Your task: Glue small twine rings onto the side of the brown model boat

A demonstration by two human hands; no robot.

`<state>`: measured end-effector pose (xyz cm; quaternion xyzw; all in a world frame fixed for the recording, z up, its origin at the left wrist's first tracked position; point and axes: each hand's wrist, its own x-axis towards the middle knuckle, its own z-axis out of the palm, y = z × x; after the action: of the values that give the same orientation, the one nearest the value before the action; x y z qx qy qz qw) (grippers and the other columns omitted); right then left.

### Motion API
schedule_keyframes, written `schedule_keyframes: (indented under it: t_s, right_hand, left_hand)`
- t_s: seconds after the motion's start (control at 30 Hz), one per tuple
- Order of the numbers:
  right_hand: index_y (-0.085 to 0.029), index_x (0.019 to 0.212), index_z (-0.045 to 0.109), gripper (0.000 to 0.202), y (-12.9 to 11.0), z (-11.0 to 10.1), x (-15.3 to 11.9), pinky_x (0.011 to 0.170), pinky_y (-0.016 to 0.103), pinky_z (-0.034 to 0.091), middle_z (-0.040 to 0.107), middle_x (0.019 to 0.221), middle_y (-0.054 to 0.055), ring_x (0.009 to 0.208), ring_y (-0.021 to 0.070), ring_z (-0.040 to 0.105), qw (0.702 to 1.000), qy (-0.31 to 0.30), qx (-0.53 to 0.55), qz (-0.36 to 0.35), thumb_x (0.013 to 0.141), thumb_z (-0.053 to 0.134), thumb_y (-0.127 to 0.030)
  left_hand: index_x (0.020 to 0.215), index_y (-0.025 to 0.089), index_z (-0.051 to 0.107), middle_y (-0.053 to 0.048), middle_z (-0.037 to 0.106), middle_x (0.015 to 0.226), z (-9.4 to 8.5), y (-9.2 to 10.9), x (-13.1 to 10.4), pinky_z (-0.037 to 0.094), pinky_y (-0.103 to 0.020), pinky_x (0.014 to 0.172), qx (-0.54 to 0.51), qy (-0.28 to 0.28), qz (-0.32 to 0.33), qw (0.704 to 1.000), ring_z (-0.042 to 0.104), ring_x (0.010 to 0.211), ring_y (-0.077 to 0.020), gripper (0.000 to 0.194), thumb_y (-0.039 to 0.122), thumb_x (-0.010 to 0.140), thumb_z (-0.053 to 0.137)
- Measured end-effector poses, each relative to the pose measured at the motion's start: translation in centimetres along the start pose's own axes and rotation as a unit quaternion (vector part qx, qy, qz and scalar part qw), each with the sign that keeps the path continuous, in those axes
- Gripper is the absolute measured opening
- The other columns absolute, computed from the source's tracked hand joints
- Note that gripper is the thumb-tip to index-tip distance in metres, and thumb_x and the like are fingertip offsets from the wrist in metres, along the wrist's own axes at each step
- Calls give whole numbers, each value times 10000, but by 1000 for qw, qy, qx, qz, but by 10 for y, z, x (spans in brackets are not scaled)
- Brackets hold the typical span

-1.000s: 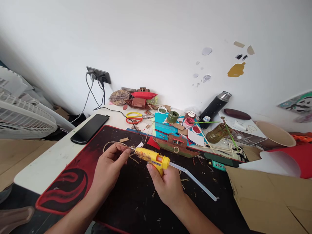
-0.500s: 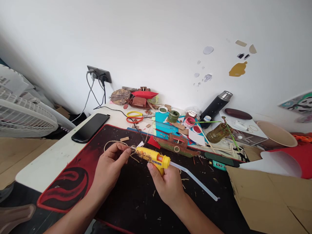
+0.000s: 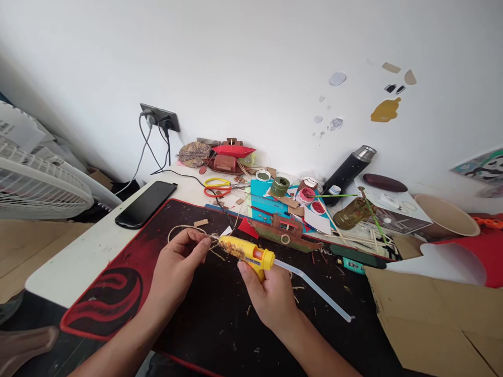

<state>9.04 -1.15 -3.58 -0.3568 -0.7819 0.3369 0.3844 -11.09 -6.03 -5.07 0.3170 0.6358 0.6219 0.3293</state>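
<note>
The thin beige twine point(image 3: 176, 228) is at your left fingertips, above the dark mat point(image 3: 220, 324), its loop curving out beyond your left hand point(image 3: 176, 269). You pinch it between thumb and index finger, pressed nearly together. Your right hand point(image 3: 273, 296) is closed around the grip of the yellow, brown-smudged glue gun point(image 3: 241, 250), thumb along its near side. The nozzle points at your left fingertips; whether it touches the twine, you can't tell. A bent translucent glue stick point(image 3: 318, 290) sticks out of the gun's back.

Past the gun sits a brown-and-green model boat point(image 3: 285, 233). Behind it, an open glass jar point(image 3: 280, 187) holds green paint, beside a white round lid point(image 3: 257, 176) with green paint inside. A small pot point(image 3: 305, 198) holds pinkish-red paint, and a shallow white cap point(image 3: 323, 211) holds red. Farther right, a murky olive jar point(image 3: 346, 217) tilts near a black steel-topped thermos point(image 3: 346, 170).
</note>
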Motion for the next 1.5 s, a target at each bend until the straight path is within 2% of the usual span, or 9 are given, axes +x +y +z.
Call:
schedule_keyframes:
  t_s: [0.17, 0.43, 0.63, 0.77, 1.0, 1.17, 1.5]
  right_hand:
    - [-235, 686, 561, 452, 1, 1, 0, 484, 263, 335, 392, 545, -55, 484, 136, 376, 1000, 4, -1, -3, 1093, 576, -432]
    - [-225, 756, 651, 459, 4, 2, -1, 482, 269, 362, 449, 541, -38, 470, 143, 379, 1000, 7, -7, -4, 1114, 547, -493]
    - [-219, 748, 640, 415, 2, 1, -1, 514, 266, 395, 494, 573, -27, 500, 145, 444, 1000, 2, -8, -1, 1093, 564, -436]
    - [-220, 740, 646, 443, 5, 2, -1, 504, 269, 388, 444, 543, -43, 473, 139, 390, 1000, 7, -5, -1, 1100, 561, -463]
    - [-220, 780, 667, 429, 4, -1, -1, 494, 270, 373, 449, 549, -40, 480, 146, 394, 1000, -5, -9, 12, 1105, 560, -479]
    - [-233, 751, 629, 448, 4, -1, -1, 488, 272, 350, 409, 549, -44, 491, 151, 387, 1000, -1, -11, 15, 1103, 552, -498]
    - [-253, 671, 529, 456, 5, -1, -1, 489, 275, 342, 352, 544, -65, 479, 141, 345, 1000, 11, -6, 11, 1081, 596, -440]
  left_hand:
    - [825, 231, 665, 22, 624, 710, 1, 3, 0, 448, -277, 581, -7, 3, 3, 1000, 538, 612, -152, 360, 523, 806, 875]
    - [834, 228, 678, 16, 618, 697, 1, 3, -1, 444, -278, 564, -15, 1, -3, 1000, 535, 605, -153, 357, 528, 811, 870]
    - [836, 232, 682, 29, 606, 680, 0, 2, -1, 430, -273, 571, -19, -6, -9, 1000, 525, 605, -147, 344, 516, 820, 875]
    - [843, 234, 683, 30, 609, 685, 1, 1, 0, 429, -275, 578, -23, -5, -11, 1000, 525, 609, -149, 335, 508, 818, 873]
    - [836, 234, 672, 24, 605, 682, 1, 2, -1, 435, -287, 576, -9, -1, -12, 1000, 527, 602, -158, 376, 552, 798, 869]
    - [841, 233, 674, 31, 602, 692, 0, 1, -2, 430, -276, 581, -24, -6, -9, 1000, 524, 609, -146, 357, 524, 819, 879]
    - [869, 225, 696, 32, 617, 708, -2, -1, -2, 420, -264, 575, -50, -4, -11, 999, 522, 614, -135, 340, 500, 837, 894]
